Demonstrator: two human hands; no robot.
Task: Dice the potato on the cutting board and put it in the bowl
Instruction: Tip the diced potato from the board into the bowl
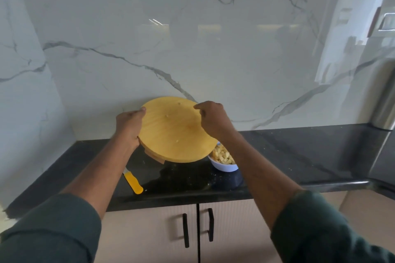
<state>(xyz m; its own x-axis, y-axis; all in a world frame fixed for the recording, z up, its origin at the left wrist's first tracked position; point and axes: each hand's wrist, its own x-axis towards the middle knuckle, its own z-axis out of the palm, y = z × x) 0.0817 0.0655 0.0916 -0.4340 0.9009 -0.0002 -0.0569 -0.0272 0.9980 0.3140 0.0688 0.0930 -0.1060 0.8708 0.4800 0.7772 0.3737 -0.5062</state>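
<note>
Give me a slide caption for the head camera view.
Left hand tilts the board over the bowl of potato cubes; right hand at its edge.

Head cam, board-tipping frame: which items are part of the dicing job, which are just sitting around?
In the job:
- cutting board, tilted over the bowl, gripped by left hand
- right hand at the board's far edge
- bowl holding diced potato
- knife, lying on the counter

Lying about:
- cabinet doors
- steel appliance
</note>
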